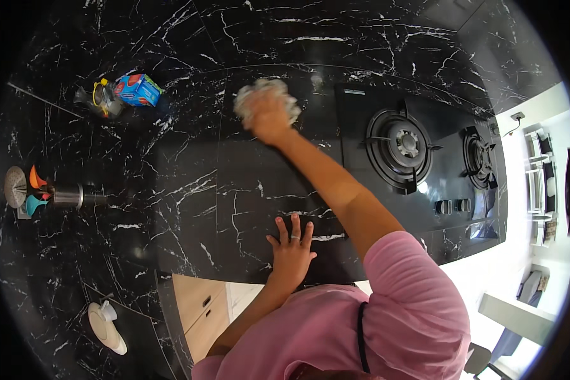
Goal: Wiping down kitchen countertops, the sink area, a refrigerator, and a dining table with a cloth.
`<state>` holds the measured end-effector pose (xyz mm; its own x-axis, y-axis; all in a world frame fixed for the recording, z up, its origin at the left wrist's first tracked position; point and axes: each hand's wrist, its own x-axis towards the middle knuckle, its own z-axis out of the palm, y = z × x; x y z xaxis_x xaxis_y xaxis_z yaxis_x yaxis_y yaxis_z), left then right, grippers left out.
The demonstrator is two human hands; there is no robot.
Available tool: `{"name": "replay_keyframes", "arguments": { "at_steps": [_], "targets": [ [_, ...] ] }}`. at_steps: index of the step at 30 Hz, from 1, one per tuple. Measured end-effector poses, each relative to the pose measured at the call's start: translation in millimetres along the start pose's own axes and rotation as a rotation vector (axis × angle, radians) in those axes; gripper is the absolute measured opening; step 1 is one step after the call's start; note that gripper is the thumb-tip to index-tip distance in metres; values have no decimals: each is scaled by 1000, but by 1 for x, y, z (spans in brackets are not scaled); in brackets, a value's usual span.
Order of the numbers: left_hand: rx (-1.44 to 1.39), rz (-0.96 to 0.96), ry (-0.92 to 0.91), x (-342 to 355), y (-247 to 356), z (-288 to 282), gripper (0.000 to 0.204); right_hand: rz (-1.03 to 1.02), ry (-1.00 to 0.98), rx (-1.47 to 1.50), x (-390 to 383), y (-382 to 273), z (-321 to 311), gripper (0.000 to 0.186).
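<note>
Right hand (265,115) is on the cloth (292,105), holding it down against the counter (244,166), left of the hob (451,182) and about level with its far edge. Your fingers blur into the cloth, so I can't tell how tight the grip is, but you have it covered from above.

Progress, my read: wiping looks under way, not finished, since the cloth is down with your hand on it. Can't split done from left. Dark gloss and white veining would hide a wet trail or crumbs, and one frame shows no path. If the whole top counts, the strip around the box (139,90) and jar (107,100), well left of the hob, is one the cloth isn't on now. Same for the hob and its large burner (405,144); whether either is done, I can't tell.

Pose: your right arm reaches forward and across to the left, elbow nearly straight, forearm passing just left of the hob's near part. Left hand (289,256) lies palm down on the counter, left of the hob near its front edge, fingers spread wide, nothing in it. Looks like a brace for your lean. The two hands are well apart.
</note>
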<state>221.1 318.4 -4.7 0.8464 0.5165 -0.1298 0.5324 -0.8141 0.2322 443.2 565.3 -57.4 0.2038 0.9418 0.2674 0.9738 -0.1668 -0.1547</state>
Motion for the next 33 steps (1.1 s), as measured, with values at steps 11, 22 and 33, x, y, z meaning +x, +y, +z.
{"name": "replay_keyframes", "arguments": {
  "at_steps": [11,22,33],
  "targets": [
    [19,50,50,2,0,0,81,416,76,-59,7,237,-50,43],
    [78,119,128,3,-12,17,67,-35,257,-119,103,-58,40,51],
    [32,256,101,-3,-25,6,82,248,75,-70,35,82,-3,59]
  ]
}}
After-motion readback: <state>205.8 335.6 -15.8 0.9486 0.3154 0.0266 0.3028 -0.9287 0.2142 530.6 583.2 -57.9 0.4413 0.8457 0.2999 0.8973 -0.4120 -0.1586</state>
